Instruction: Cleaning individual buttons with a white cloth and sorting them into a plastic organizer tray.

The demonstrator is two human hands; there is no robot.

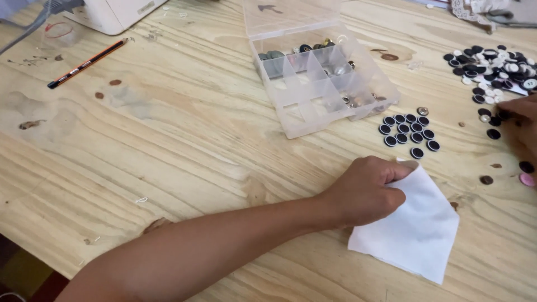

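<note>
Low in the middle of the frame, our left hand [366,190] pinches the upper corner of a white cloth [411,229], thumb and fingers closed on its edge. The cloth lies flat on the wooden table [184,145], spreading down and right from the grip.

Risks, as we judge them. A neat cluster of dark, white-rimmed buttons [408,133] sits just above the cloth, near our knuckles; a lift or swing of the cloth upward could sweep them out of their rows. The clear box [321,84] stands above that cluster with its lid raised, and its compartments hold small metal and dark pieces; a knock from the forearm could shake those pieces across the dividers. At the right edge a big loose heap [495,70] of dark and white buttons spreads toward stray ones, among them a pink button [527,179] at the frame's edge, which could roll off unseen. With only one corner held, the cloth could also fold over on itself.

Pose: our left forearm enters from the lower left and runs diagonally up to the wrist, nearly level with the table, hand turned palm down, knuckles up. Our right hand [523,126] shows only partly at the right edge, beside the heap; we cannot tell whether its fingers are apart or closed on anything. A pencil [86,63] lies well apart at upper left.
</note>
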